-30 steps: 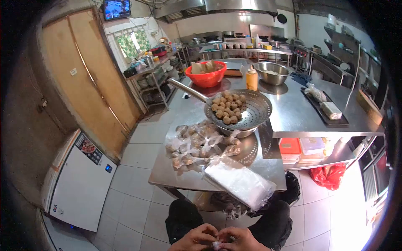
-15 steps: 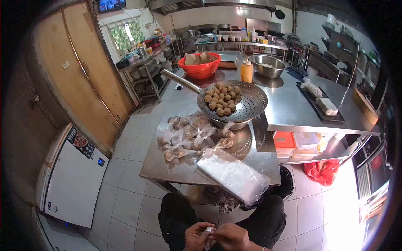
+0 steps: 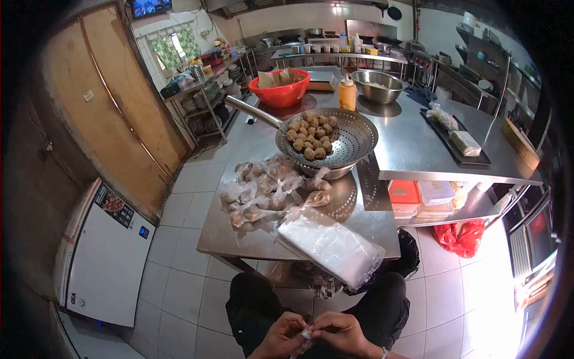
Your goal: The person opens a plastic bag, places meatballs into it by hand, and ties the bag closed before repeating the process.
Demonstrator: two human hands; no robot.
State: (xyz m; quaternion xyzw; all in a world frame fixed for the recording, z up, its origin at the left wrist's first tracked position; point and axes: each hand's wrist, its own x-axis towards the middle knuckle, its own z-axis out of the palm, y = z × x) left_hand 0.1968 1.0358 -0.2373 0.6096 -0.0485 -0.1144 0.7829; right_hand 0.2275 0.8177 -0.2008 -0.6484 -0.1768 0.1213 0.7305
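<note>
In my lap, my left hand [image 3: 283,336] and my right hand [image 3: 341,332] meet with their fingertips pinched on a small piece of clear plastic bag [image 3: 307,334]. Most of the bag is hidden by the fingers and the frame's lower edge. In front of them, a stack of flat clear plastic bags [image 3: 332,244] hangs partly over the table's front edge. Tied bags with brown balls inside [image 3: 263,190] lie heaped behind and to the left. Brown meatballs [image 3: 311,136] rest in a long-handled metal strainer [image 3: 354,139], which sits on a metal bowl [image 3: 332,173].
On the steel table [image 3: 224,239] stand a red basin [image 3: 281,93], a sauce bottle [image 3: 347,96] and a steel bowl [image 3: 378,90]. A black tray [image 3: 475,159] holds wrapped packs at right. A white freezer [image 3: 110,257] is at left; a red bag [image 3: 459,238] lies on the floor.
My right hand's fingers have come down and closed on the plastic bag against my left fingertips. Both hands sit slightly differently, and the whole view has shifted a little.
</note>
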